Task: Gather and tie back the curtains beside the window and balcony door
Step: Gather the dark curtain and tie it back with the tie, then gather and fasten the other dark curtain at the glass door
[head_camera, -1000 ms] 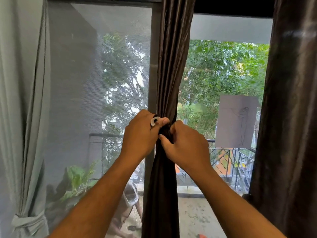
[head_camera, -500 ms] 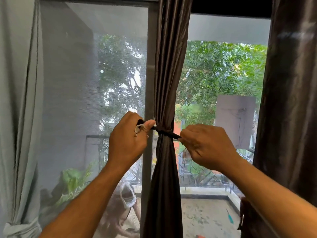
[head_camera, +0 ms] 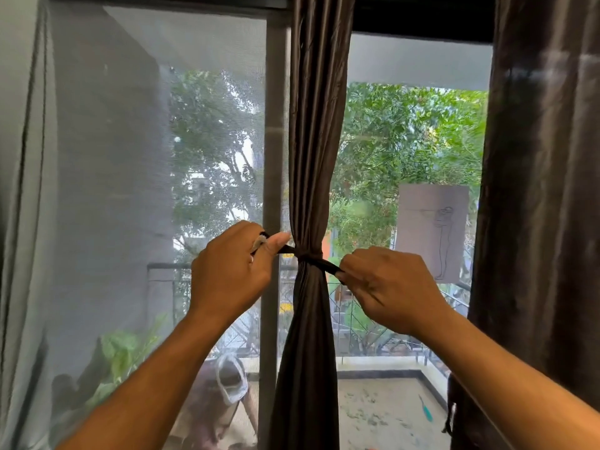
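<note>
A dark brown curtain hangs in the middle of the view, bunched tight at waist height by a dark tie-back strap. My left hand grips the strap's left end, where a small white ring shows under the thumb. My right hand pinches the strap's right end. Both ends are drawn taut and away from the curtain. A second dark brown curtain hangs loose at the right edge. At the far left hangs a grey curtain.
Behind the curtain stands a grey frame post, with a mesh screen to its left and glass to its right. A paper sheet with a drawing is stuck on the glass. Outside are a balcony floor, a railing and trees.
My hands, first together at the knot, have pulled apart sideways. The strap is now stretched tight round the bunched curtain. Since half a second ago little has moved.
</note>
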